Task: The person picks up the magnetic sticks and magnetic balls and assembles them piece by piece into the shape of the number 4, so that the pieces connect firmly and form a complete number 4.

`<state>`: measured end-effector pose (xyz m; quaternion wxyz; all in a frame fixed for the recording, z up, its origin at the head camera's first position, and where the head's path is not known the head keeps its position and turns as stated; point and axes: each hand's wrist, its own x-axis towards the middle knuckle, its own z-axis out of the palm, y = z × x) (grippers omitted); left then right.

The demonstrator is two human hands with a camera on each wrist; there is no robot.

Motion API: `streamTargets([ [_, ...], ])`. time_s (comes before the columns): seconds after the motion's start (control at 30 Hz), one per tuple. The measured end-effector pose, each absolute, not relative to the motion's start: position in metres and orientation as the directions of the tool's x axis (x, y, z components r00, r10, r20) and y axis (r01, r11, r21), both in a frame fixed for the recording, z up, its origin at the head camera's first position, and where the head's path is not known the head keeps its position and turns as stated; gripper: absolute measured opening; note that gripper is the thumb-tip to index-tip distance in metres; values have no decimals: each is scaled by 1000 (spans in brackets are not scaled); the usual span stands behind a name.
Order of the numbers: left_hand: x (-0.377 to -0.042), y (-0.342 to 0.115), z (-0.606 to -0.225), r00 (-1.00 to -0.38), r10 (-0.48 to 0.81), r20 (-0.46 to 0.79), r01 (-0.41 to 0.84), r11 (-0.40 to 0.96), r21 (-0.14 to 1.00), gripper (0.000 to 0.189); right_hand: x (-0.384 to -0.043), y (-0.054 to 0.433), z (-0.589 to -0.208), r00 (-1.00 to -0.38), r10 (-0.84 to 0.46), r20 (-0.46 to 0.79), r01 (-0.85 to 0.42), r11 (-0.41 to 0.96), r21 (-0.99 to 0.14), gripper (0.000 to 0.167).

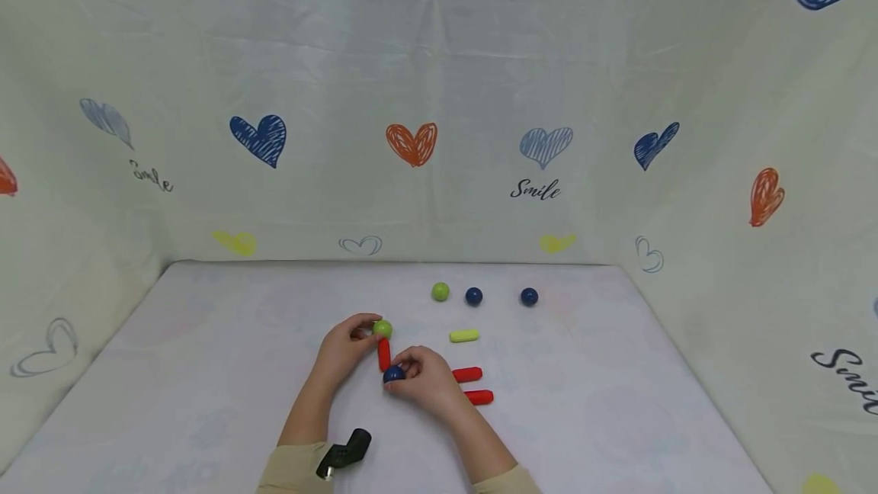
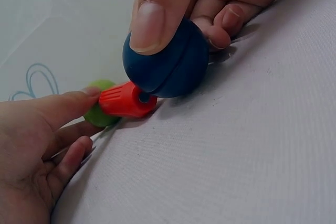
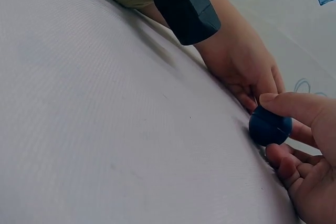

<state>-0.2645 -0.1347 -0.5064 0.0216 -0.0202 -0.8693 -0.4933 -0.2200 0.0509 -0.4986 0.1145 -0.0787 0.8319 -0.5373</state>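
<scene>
My left hand [image 1: 345, 349] pinches a light green ball [image 1: 382, 328] between thumb and fingers. A short red rod [image 1: 384, 355] runs from that ball toward me; in the left wrist view its near end is a ribbed red tip [image 2: 126, 99] with a hole. At that end my right hand [image 1: 427, 380] pinches a dark blue ball [image 1: 394, 374], which has a groove around it [image 2: 173, 61]. Ball and rod end touch or nearly touch; I cannot tell whether they are joined. In the right wrist view the blue ball [image 3: 270, 126] hides the rod.
Beyond the hands lie another green ball [image 1: 440, 292] and two blue balls [image 1: 474, 296] [image 1: 529, 296]. A yellow-green rod [image 1: 464, 335] lies nearer. Two red rods [image 1: 469, 374] [image 1: 479, 397] sit right of my right hand, partly behind it. A black wrist device [image 1: 345, 453] is on the left sleeve.
</scene>
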Motion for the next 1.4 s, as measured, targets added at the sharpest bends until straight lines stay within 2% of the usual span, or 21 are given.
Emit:
streamTargets([
  [0.43,-264,-133,-507,-998,14,60,59,508,860,33,-221,49,-500,-962,-245,-117,2,425,-905,30],
  [0.7,-265,-133,-506,-999,3,53,47,519,854,33,-222,51,-498,-956,-282,-81,-51,432,-901,32],
  [1.4,-264,-133,-505,-999,-9,47,35,517,855,32,-221,51,-498,-951,-302,-75,-57,405,-912,29],
])
